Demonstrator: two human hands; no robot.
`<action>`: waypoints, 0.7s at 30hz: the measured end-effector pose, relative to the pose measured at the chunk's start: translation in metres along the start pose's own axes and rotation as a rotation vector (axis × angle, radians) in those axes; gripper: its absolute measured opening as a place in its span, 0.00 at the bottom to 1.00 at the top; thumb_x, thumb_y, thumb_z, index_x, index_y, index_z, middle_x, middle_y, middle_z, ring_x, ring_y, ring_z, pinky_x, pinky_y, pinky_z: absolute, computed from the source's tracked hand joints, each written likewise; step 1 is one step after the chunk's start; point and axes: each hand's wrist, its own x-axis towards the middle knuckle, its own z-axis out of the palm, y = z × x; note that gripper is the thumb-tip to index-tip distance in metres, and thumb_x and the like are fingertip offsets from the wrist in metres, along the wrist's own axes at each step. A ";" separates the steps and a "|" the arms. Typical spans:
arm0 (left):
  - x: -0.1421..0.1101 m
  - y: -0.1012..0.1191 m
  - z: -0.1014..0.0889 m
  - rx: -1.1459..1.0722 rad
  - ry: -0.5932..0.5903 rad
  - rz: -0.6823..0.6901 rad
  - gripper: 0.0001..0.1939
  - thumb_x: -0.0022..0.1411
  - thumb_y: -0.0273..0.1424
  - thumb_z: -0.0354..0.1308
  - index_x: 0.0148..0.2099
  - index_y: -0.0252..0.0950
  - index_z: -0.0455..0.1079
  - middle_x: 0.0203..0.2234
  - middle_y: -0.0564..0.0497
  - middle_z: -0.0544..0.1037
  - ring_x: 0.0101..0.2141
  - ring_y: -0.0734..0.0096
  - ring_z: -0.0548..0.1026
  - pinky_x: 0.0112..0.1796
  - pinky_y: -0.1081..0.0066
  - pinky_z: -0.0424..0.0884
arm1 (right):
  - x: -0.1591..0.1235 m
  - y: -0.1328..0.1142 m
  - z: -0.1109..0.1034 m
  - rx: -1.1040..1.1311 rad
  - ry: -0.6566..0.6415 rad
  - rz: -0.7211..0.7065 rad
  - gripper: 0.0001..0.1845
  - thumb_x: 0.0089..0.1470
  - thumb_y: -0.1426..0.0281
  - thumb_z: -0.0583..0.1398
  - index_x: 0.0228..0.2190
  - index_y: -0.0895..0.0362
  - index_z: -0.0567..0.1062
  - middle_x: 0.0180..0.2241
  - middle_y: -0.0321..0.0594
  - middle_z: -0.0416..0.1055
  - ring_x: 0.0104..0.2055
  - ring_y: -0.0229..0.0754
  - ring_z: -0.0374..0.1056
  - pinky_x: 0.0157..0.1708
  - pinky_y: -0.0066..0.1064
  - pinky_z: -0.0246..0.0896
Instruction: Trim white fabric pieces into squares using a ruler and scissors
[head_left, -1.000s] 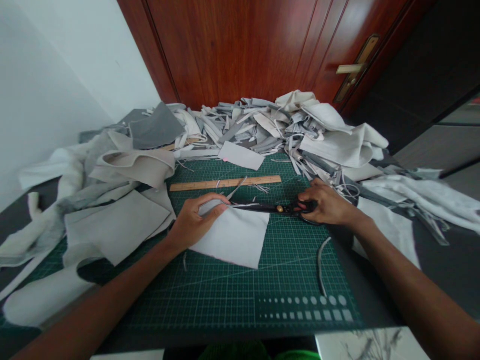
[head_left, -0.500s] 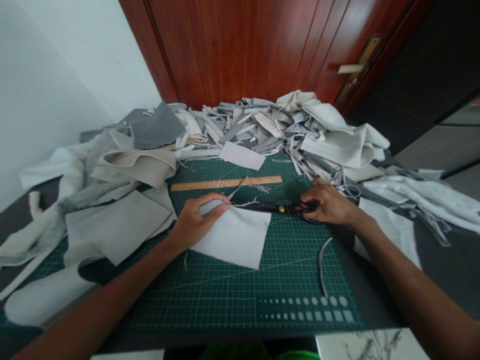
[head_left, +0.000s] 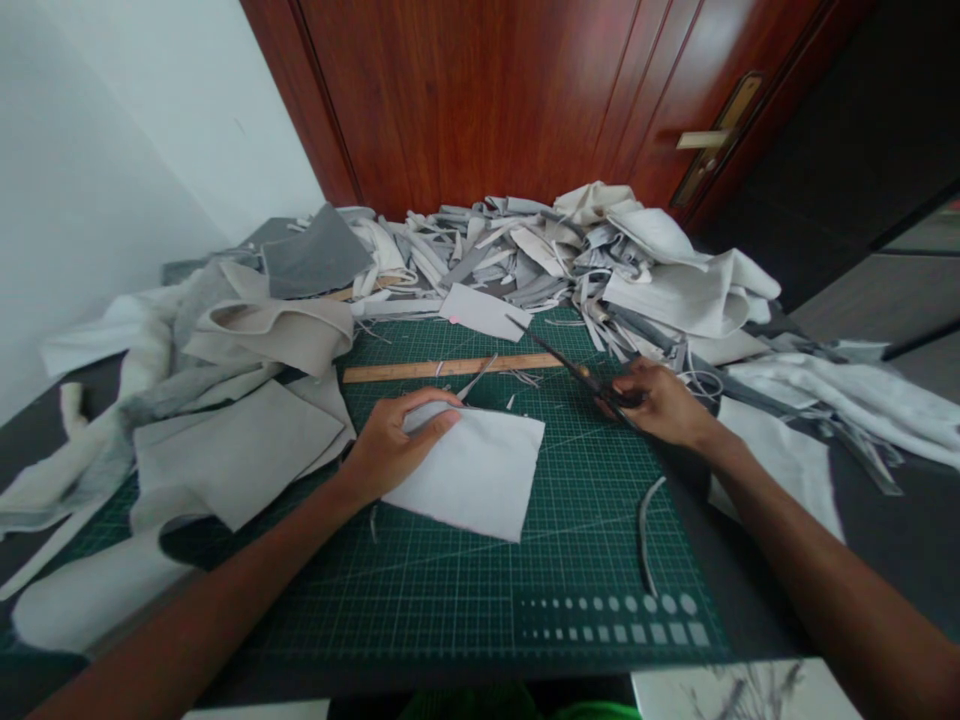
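Note:
My left hand (head_left: 405,440) pinches the upper left part of a white fabric piece (head_left: 480,475) between thumb and fingers, over the green cutting mat (head_left: 450,600). A thin strip (head_left: 478,378) sticks up from beside the fingertips. My right hand (head_left: 652,400) grips black scissors (head_left: 574,368) by the handles. Their blades point up and left, apart from the fabric, and look closed. A small offcut (head_left: 511,402) lies just beyond the fabric's far edge. Behind it rests a wooden ruler (head_left: 405,371).
A white card-like piece (head_left: 487,312) with a pink mark lies past the ruler. Heaped scraps (head_left: 517,245) line the back, more cloth (head_left: 240,450) lies on the left, and a white piece (head_left: 780,460) on the right. A narrow grey strip (head_left: 643,535) curves near the mat's right edge.
The scissors have left the fabric's far edge, and their blades have swung up and away from it. A small offcut now shows there. My left hand keeps its hold, almost unmoved.

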 end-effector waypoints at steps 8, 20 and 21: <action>0.002 -0.008 0.003 -0.119 0.074 -0.047 0.16 0.63 0.40 0.61 0.50 0.40 0.67 0.41 0.50 0.82 0.38 0.63 0.80 0.37 0.69 0.75 | 0.003 0.000 0.001 0.004 0.083 -0.010 0.15 0.55 0.62 0.60 0.21 0.53 0.63 0.20 0.33 0.62 0.24 0.41 0.60 0.31 0.35 0.52; 0.011 -0.009 -0.028 -0.308 -0.297 -0.056 0.39 0.60 0.39 0.67 0.70 0.46 0.57 0.66 0.40 0.68 0.61 0.54 0.72 0.53 0.60 0.77 | 0.010 -0.005 0.025 0.006 0.178 0.073 0.10 0.53 0.66 0.59 0.24 0.52 0.62 0.21 0.36 0.63 0.28 0.44 0.61 0.32 0.35 0.54; 0.013 -0.006 -0.034 -0.251 -0.168 -0.020 0.35 0.61 0.40 0.65 0.68 0.46 0.60 0.65 0.42 0.69 0.60 0.54 0.73 0.54 0.60 0.76 | 0.010 -0.005 0.025 0.017 0.178 0.078 0.10 0.53 0.67 0.59 0.24 0.52 0.62 0.22 0.36 0.64 0.28 0.44 0.62 0.33 0.35 0.55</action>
